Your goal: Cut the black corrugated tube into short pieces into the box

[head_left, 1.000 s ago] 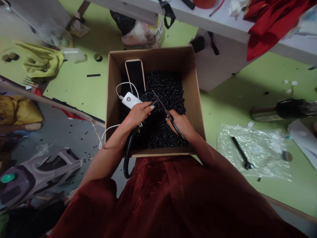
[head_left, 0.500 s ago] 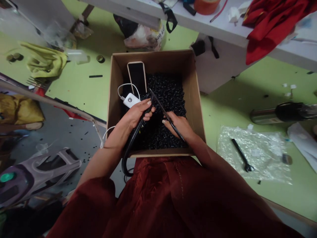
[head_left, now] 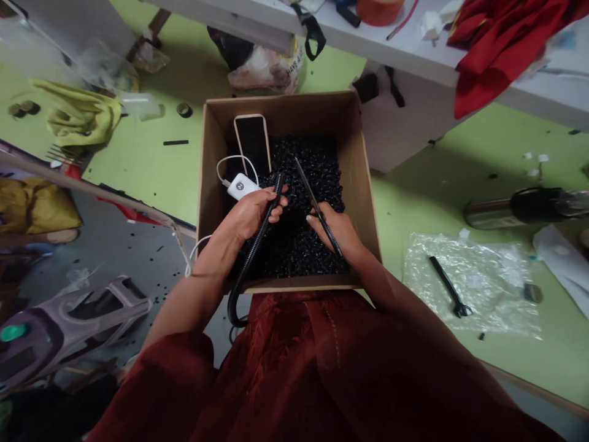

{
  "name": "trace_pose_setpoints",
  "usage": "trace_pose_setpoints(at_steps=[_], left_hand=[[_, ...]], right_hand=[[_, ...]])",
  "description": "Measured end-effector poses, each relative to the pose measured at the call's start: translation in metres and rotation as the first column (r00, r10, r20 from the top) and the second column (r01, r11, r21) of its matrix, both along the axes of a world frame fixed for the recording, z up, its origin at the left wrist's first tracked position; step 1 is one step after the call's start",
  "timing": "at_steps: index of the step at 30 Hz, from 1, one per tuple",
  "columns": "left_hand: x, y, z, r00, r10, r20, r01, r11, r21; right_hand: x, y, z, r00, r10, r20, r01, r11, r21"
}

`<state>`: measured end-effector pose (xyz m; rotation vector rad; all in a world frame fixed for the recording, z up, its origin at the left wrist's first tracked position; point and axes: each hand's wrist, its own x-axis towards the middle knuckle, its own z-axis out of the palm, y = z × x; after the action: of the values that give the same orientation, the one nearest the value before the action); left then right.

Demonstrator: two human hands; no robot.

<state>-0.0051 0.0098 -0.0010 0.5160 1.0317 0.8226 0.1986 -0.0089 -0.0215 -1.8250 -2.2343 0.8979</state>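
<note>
Above a cardboard box [head_left: 373,205], my left hand [head_left: 252,213] is closed around a black corrugated tube [head_left: 256,247]. Its upper end sticks up past my fingers, and its lower part curves down over the box's near edge. My right hand [head_left: 339,226] grips a long, thin dark blade [head_left: 309,188] that points up and left. The blade's tip is a little apart from the tube's end. Many small black pieces [head_left: 317,169] fill much of the box. A phone with a pale frame [head_left: 252,142] leans inside, beside a white device [head_left: 242,186] with a white cable.
A clear plastic bag [head_left: 423,298] with a black tool [head_left: 448,285] on it lies on the green table [head_left: 396,230] at right, near a metal flask [head_left: 490,213]. Left are a yellow cloth [head_left: 83,116] and a purple-grey stool [head_left: 99,316]. A white shelf [head_left: 414,49] overhangs behind.
The blade in my right hand has moved away from the tube's end, to the right. My left hand still holds the tube, with its end now tilted more to the right.
</note>
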Motion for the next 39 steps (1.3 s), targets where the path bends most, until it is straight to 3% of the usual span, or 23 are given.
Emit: trace_pose_setpoints(at_steps=[5,10,15,18,23,28,39], left_hand=[[-0.0007,-0.003,0.003,1.0,0.009,-0.02,-0.008,0.997,0.074],[0.0022,-0.0052,-0.0001,0.987,0.003,-0.16,0.031,0.978,0.207],[0.0064,-0.0075,-0.0035,0.853,0.154,-0.498,0.071,0.913,0.403],[0.0066,-0.0088,-0.0034,0.8,0.199,-0.565,0.112,0.877,0.467],[0.0048,-0.0059,0.0,0.892,0.143,-0.43,0.033,0.926,0.377],[0.0034,-0.0032,0.0021,0.961,-0.005,-0.276,0.069,0.973,0.221],[-0.0005,-0.0007,-0.0005,0.997,-0.046,0.057,0.042,0.997,0.07]], right_hand=[[0.0006,0.0001,-0.0003,1.0,0.021,0.007,-0.021,1.0,0.002],[-0.0002,-0.0001,-0.0006,1.0,0.002,0.011,-0.002,1.0,0.006],[-0.0001,-0.0006,-0.0006,1.0,0.005,0.003,-0.005,1.0,0.018],[0.0002,-0.0008,-0.0002,1.0,0.008,0.004,-0.008,1.0,0.01],[-0.0006,-0.0004,0.0034,1.0,-0.003,-0.001,0.003,1.0,-0.008],[-0.0006,-0.0003,0.0034,1.0,-0.009,0.009,0.009,1.0,-0.015],[0.0014,-0.0002,-0.0032,0.999,-0.011,-0.042,0.012,1.0,0.018]])
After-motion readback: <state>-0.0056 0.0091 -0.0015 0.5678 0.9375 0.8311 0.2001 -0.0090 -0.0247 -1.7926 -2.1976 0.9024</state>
